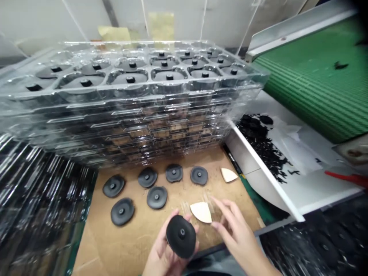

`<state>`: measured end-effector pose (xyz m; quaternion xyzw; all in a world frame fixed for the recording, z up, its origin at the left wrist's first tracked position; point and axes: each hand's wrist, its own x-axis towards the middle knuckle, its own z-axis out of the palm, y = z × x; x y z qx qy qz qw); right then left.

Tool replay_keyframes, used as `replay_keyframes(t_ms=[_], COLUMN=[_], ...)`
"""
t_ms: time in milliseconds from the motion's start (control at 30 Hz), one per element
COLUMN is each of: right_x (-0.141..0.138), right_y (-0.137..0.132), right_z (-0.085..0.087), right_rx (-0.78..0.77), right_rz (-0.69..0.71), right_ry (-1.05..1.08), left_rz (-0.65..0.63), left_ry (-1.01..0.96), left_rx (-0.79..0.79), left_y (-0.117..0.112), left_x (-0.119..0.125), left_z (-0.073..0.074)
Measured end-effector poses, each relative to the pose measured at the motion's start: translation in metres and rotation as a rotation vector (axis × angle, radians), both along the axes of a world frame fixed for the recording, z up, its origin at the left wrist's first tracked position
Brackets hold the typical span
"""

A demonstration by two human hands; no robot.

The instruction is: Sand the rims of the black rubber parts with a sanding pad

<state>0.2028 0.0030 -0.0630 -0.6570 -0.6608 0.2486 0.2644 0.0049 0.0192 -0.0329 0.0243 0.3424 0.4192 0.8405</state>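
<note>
Two bare hands work at the bottom centre of the frame over a brown cardboard sheet (97,234). The left hand (163,251) grips a dark, rounded disc (185,245) from beneath and the sides, tilted so that the small raised hub at its middle faces the viewer. The right hand (235,230), just right of it, holds nothing; its fingers are spread and its thumb and fingertips reach toward a cream, fan-shaped wedge (201,212) lying flat on the cardboard. Whether the thumb touches the wedge's lower corner I cannot tell. A second wedge (229,175) lies farther up and to the right.

Six loose discs (156,203), of the same kind as the held one, lie hub-up on the cardboard, left of and above the hands. Behind them, a tall stack of clear plastic trays (161,101) fills the upper left and centre, with more dark discs in the top tray's pockets. Yellow paper notes (161,28) show on the pale wall (189,11) beyond.

At the upper right slopes a green ridged belt (310,80); below it, a white bin (267,180) holds black scraps (257,142). A red handle (345,177) juts in at the right edge. The lower left is blurred.
</note>
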Motion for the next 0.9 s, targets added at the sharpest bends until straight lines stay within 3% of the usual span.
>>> replay_keyframes(t_ms=[167, 267, 367, 533, 633, 733, 900], right_x=[-0.011, -0.018, -0.02, -0.04, -0.058, -0.068, -0.07], right_y=[0.011, 0.011, 0.021, 0.037, 0.036, 0.036, 0.028], right_z=[-0.036, -0.037, -0.011, 0.067, 0.098, 0.106, 0.099], right_rx=[0.009, 0.036, 0.019, 0.088, 0.136, -0.036, 0.154], right_rz=[0.012, 0.131, 0.215, 0.248, 0.377, 0.474, 0.361], right_ry=[-0.017, 0.049, 0.095, 0.251, 0.276, 0.239, 0.244], left_rz=[0.168, 0.2, 0.217, 0.19, 0.139, 0.124, 0.044], left_ry=[0.0, -0.003, 0.023, 0.116, 0.101, 0.167, 0.185], left_rx=[0.037, 0.028, -0.004, 0.05, 0.026, -0.001, 0.027], left_y=[0.003, 0.001, -0.001, -0.005, -0.009, -0.011, -0.009], left_x=[-0.003, -0.005, -0.005, 0.003, 0.006, 0.005, -0.001], left_z=[0.005, 0.007, 0.009, 0.009, 0.012, 0.02, 0.03])
